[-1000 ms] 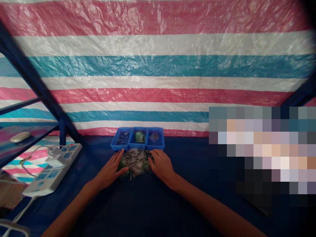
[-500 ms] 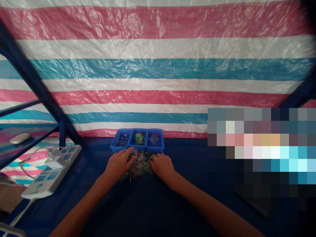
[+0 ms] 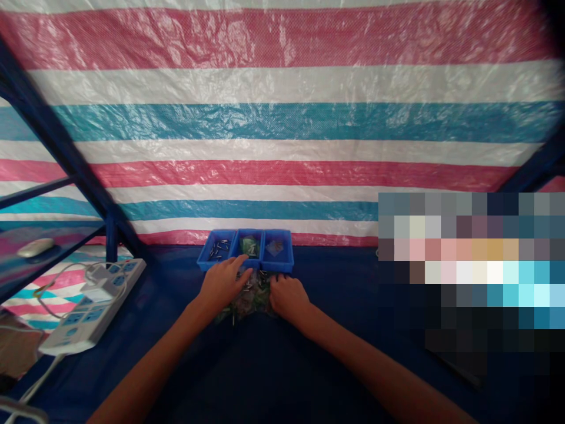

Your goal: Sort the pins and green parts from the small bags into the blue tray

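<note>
A heap of small metal pins, green bits and clear little bags [image 3: 252, 297] lies on the dark blue table just in front of three blue bins. My left hand [image 3: 222, 284] rests on the heap's left and upper part, fingers curled over it, fingertips close to the middle bin [image 3: 249, 247]. On the heap's right side my right hand [image 3: 288, 296] is curled with the fingers tucked into the heap. The left bin [image 3: 218, 248] holds metal pins, the middle one green pieces, the right bin [image 3: 277, 248] clear bags. What either hand grips is hidden.
A white power strip [image 3: 90, 309] with plugs and cables lies at the left. A blue shelf frame [image 3: 66, 159] rises on the left, with a pale object [image 3: 34, 247] on its shelf. A striped tarp [image 3: 282, 118] forms the back wall. A blurred patch covers the right.
My left hand has slid up and right across the heap, from its left edge toward the middle bin. My right hand has curled and drawn slightly inward.
</note>
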`<act>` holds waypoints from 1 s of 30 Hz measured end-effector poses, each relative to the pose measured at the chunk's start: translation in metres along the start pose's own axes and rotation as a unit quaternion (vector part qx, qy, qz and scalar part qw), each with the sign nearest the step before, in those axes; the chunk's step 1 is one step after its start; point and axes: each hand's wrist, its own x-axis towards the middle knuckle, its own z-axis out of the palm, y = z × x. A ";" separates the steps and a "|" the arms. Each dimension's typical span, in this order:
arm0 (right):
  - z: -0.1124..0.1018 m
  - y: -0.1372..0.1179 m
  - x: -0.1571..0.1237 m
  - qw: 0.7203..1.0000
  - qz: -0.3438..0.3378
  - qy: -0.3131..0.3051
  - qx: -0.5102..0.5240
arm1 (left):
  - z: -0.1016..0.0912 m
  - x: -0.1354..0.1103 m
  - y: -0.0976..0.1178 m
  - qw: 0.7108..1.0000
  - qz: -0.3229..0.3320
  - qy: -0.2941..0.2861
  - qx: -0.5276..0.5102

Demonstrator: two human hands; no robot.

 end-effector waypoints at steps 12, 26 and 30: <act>-0.002 0.006 0.000 1.000 -0.020 0.004 -0.021 | 0.002 0.007 0.001 0.999 -0.021 -0.012 -0.023; -0.004 -0.002 0.027 0.917 0.035 0.229 0.324 | 0.000 0.015 -0.013 0.973 -0.029 -0.004 -0.229; 0.013 -0.007 0.027 0.845 0.021 0.242 0.477 | 0.001 0.012 -0.013 0.961 -0.027 -0.010 -0.275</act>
